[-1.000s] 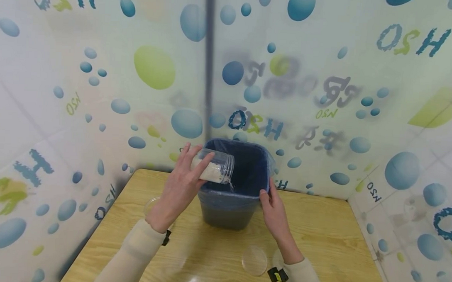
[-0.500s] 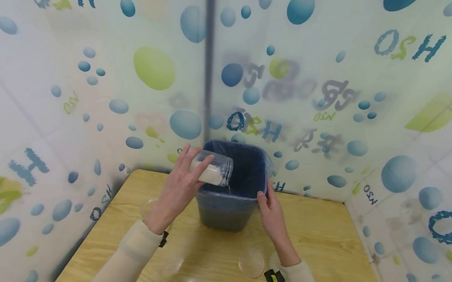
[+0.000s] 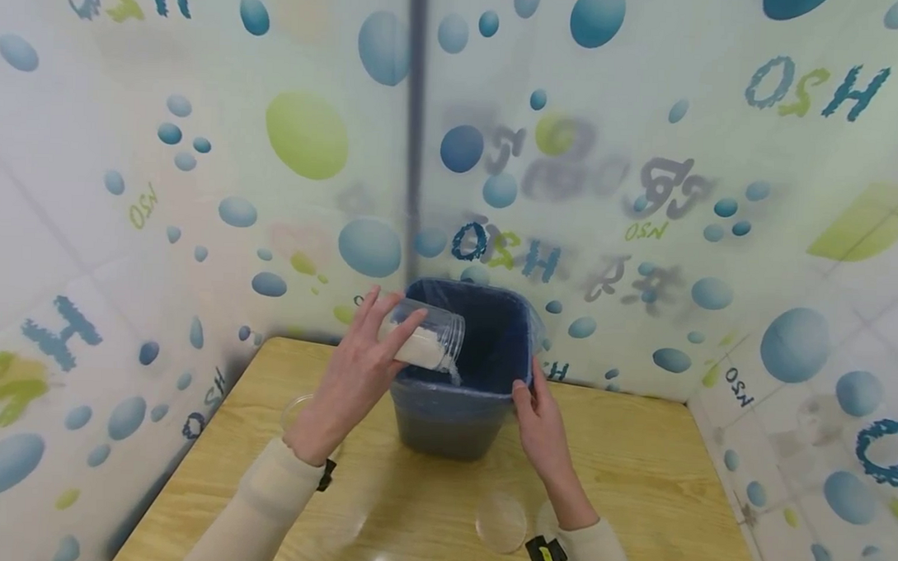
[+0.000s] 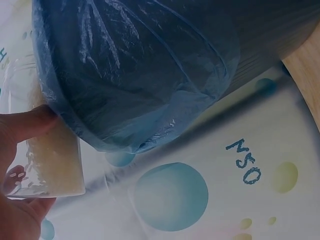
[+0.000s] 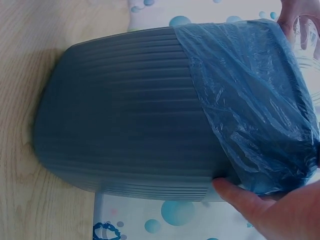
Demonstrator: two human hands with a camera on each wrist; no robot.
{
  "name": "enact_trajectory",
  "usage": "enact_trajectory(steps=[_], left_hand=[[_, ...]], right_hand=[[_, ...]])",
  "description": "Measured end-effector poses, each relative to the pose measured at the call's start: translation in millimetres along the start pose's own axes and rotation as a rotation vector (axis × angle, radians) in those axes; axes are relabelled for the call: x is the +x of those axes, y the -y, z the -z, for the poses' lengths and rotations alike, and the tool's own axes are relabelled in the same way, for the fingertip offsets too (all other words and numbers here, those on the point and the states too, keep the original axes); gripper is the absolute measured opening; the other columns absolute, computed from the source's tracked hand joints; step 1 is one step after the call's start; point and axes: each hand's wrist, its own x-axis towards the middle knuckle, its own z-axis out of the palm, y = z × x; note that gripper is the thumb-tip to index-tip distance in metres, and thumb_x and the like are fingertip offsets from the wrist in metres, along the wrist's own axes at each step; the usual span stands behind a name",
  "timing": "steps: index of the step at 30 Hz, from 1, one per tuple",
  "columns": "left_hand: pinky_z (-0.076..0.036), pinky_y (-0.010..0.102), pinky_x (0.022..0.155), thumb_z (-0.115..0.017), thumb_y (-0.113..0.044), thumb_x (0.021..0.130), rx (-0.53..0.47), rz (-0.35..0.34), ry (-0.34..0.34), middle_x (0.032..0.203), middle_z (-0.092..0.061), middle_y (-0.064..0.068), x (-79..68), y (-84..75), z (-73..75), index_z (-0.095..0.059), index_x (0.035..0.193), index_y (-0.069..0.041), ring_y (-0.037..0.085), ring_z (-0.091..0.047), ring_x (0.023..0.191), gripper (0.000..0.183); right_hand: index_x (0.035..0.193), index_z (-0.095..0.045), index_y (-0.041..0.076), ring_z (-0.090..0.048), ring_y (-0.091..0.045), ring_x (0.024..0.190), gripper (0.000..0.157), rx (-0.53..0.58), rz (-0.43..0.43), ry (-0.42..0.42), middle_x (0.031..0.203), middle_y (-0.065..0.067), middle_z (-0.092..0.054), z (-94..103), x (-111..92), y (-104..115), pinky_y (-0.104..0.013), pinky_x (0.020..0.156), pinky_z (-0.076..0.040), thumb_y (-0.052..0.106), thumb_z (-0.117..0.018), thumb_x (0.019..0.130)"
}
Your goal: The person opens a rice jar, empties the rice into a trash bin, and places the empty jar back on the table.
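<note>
My left hand [image 3: 353,368] grips a clear jar [image 3: 411,312] on its side, its mouth tipped down over the near left rim of a dark blue-grey trash bin [image 3: 447,437]. White powdery or grainy contents [image 3: 420,347] lie along the jar's lower wall, and a small clump spills from the mouth into the bin. A thin blue bag [image 4: 150,90] lines the bin and folds over its rim. My right hand [image 3: 546,424] holds the bin's right rim, thumb outside on the wall in the right wrist view. The bin's bottom is hidden.
The bin stands upright on a wooden table [image 3: 636,452]. A clear round disc [image 3: 502,522] lies near the front, with another clear round piece partly behind my right wrist. Below my left wrist is a clear round rim [image 3: 293,409]. Patterned curtains [image 3: 606,236] surround the table.
White contents keep spilling from the jar's mouth, in a thicker clump now than half a second ago. Both hands and the bin hold nearly the same places; the view has shifted slightly.
</note>
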Motion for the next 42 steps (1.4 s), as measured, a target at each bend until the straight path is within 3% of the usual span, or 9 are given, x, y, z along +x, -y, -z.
enact_trajectory(steps=[13, 24, 33, 42], left_hand=[[-0.045, 0.055, 0.109, -0.098, -0.003, 0.065, -0.006, -0.005, 0.018, 0.149, -0.044, 0.024, 0.4, 0.7, 1.5, -0.058, 0.146, -0.014, 0.047, -0.033, 0.148, 0.091], [-0.050, 0.057, 0.101, -0.100, -0.010, 0.064, -0.036, 0.037, -0.030, 0.147, -0.038, 0.031, 0.5, 0.2, 1.4, -0.058, 0.145, -0.019, 0.047, -0.042, 0.134, 0.092], [-0.050, 0.055, 0.101, -0.102, -0.007, 0.059, -0.071, 0.076, -0.067, 0.146, -0.041, 0.029, -0.1, 1.2, 0.7, -0.046, 0.146, -0.004, 0.046, -0.046, 0.128, 0.104], [-0.052, 0.056, 0.101, -0.100, -0.004, 0.061, -0.112, 0.069, -0.065, 0.147, -0.039, 0.030, -0.7, 1.8, 0.5, -0.052, 0.140, -0.005, 0.049, -0.039, 0.141, 0.093]], right_hand=[[0.165, -0.013, 0.004, -0.030, -0.037, 0.151, 0.063, -0.004, 0.013, -0.004, 0.171, -0.018, -0.013, -1.1, -0.6, -1.5, -0.054, 0.118, -0.031, 0.026, -0.042, 0.113], [0.165, -0.013, 0.004, -0.029, -0.039, 0.151, 0.063, 0.003, 0.021, -0.001, 0.171, -0.018, -0.013, -1.2, -1.3, -1.3, -0.055, 0.119, -0.030, 0.024, -0.042, 0.113], [0.166, -0.011, 0.006, -0.027, -0.035, 0.153, 0.065, 0.016, 0.014, 0.008, 0.171, -0.015, -0.012, 0.0, -1.0, -0.8, -0.052, 0.120, -0.030, 0.028, -0.042, 0.113], [0.166, -0.012, 0.007, -0.027, -0.035, 0.153, 0.067, 0.015, 0.017, 0.009, 0.171, -0.015, -0.012, -0.3, -1.1, -2.5, -0.053, 0.119, -0.030, 0.034, -0.042, 0.113]])
